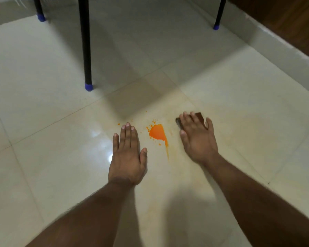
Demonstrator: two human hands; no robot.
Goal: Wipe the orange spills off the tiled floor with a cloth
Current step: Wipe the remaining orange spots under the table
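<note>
An orange spill (pixel 157 133) lies on the cream tiled floor (pixel 61 157), with small splashes around it and a thin streak trailing toward me. My left hand (pixel 128 155) rests flat on the tiles just left of the spill, fingers together, holding nothing. My right hand (pixel 196 138) lies to the right of the spill, pressed down on a dark brown cloth (pixel 200 117). Only the cloth's far edge and one corner show past my fingers. A faint orange smear tints the tiles around my right hand.
A black table leg with a blue foot (pixel 88 86) stands behind and left of the spill. Two more legs with blue feet (pixel 41 18) (pixel 216 26) stand further back. A white skirting and a wooden panel (pixel 284 20) run along the right.
</note>
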